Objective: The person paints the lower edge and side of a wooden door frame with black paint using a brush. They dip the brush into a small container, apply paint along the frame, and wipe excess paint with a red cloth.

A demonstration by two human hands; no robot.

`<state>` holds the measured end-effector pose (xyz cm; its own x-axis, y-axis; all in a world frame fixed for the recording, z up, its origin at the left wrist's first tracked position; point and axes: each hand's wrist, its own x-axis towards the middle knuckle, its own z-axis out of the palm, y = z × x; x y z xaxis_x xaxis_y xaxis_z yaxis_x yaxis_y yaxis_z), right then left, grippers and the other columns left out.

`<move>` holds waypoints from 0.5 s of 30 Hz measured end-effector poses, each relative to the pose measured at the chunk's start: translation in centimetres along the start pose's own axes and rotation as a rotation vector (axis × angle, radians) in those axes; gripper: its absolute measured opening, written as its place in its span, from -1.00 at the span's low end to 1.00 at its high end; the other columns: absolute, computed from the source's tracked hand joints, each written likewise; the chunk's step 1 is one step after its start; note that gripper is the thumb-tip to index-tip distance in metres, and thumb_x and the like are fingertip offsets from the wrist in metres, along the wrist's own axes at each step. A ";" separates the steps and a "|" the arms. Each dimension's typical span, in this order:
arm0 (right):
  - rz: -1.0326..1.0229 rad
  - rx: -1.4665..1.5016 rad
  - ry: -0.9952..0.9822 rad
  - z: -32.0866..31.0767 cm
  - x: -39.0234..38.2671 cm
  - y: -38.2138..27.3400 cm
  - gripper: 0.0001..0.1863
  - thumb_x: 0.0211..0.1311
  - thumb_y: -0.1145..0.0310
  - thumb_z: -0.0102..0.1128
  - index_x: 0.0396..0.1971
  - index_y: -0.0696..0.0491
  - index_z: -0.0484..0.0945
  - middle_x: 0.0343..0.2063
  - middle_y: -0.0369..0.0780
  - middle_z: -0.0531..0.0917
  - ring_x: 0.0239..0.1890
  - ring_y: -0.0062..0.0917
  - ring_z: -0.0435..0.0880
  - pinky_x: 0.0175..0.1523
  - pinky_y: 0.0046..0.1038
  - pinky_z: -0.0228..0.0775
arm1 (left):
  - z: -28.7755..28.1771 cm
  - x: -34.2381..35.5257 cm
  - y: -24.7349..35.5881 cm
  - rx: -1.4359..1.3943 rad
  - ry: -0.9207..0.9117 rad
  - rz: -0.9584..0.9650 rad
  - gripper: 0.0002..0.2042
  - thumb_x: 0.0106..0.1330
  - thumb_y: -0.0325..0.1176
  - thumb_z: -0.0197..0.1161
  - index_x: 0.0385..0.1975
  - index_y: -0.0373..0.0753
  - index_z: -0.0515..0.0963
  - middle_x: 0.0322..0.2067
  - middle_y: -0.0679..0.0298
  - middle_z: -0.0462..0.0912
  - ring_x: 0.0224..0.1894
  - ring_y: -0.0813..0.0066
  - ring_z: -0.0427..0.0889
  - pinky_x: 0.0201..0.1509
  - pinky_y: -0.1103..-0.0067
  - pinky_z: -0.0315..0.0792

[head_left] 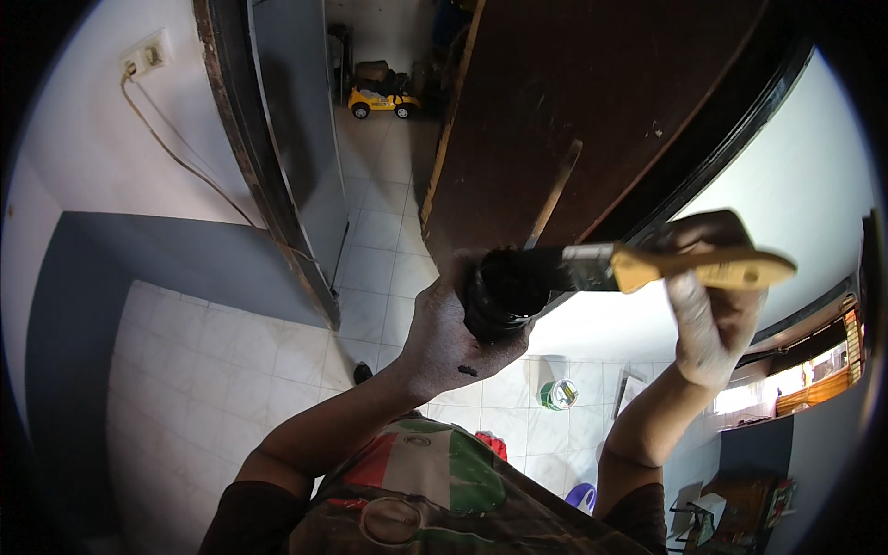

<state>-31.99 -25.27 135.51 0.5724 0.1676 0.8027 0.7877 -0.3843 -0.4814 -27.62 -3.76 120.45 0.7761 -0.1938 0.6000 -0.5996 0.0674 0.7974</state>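
Observation:
My left hand (pixel 445 331) is wrapped round a small black container (pixel 499 317), holding it up in front of my chest. Dark paint seems to fill it, and a dark smear marks the back of that hand. A thin stick (pixel 557 190) slants up out of the container. The fingers of my right hand (pixel 708 319) are closed on a paintbrush (pixel 638 268) with a yellow handle and a metal band. Its dark bristles lie over the container's mouth; whether they dip into the paint I cannot tell. Behind the container stands a dark brown door (pixel 536 92).
A black door frame (pixel 259 148) stands at the left, beside a wall socket (pixel 145 57) with a cable. Beyond the doorway sits a yellow toy car (pixel 381 100). On the pale tiled floor (pixel 222 361) are a tub (pixel 558 395) and a purple item (pixel 581 498).

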 end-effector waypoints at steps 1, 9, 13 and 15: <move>-0.020 0.001 -0.068 0.0 -0.1 -0.3 -0.70 0.28 0.33 0.56 -0.11 0.19 0.73 -0.31 -0.10 0.81 -0.29 -0.33 0.87 -0.15 -0.36 0.77 | 0.0 0.1 0.2 0.014 -0.004 -0.004 -0.36 0.14 -0.34 0.64 0.18 -0.37 0.46 -0.06 0.07 0.78 -0.03 0.39 0.81 0.12 0.46 0.66; -0.184 -0.205 -0.487 -0.6 0.4 -2.4 -0.57 -0.13 0.36 0.74 -0.15 0.02 0.84 -0.29 -0.19 0.86 -0.20 -0.32 0.87 -0.14 -0.32 0.78 | -0.5 0.4 0.3 0.045 -0.024 0.026 -0.39 0.22 -0.34 0.60 0.20 -0.27 0.41 -0.05 0.04 0.74 0.01 0.22 0.83 0.11 0.38 0.71; -0.230 -0.228 -0.575 -2.2 0.6 -3.3 -0.54 -0.17 0.31 0.75 -0.15 0.01 0.84 -0.25 -0.20 0.87 -0.15 -0.29 0.87 -0.06 -0.26 0.77 | -0.5 0.5 0.8 0.062 -0.031 0.033 -0.38 0.18 -0.35 0.62 0.18 -0.30 0.42 -0.05 0.05 0.75 0.00 0.28 0.83 0.11 0.40 0.70; -0.236 -0.237 -0.587 -2.8 0.4 -3.5 -0.54 -0.17 0.29 0.75 -0.16 0.01 0.84 -0.23 -0.21 0.88 -0.12 -0.27 0.87 -0.01 -0.22 0.77 | -0.3 0.5 0.7 0.066 -0.025 0.024 -0.34 0.09 -0.36 0.65 0.17 -0.38 0.45 -0.06 0.05 0.76 -0.03 0.36 0.81 0.12 0.45 0.67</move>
<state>-35.18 -26.40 138.52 0.4725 0.7112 0.5206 0.8740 -0.4541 -0.1729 -27.59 -3.48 121.28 0.7567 -0.2172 0.6167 -0.6303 0.0079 0.7763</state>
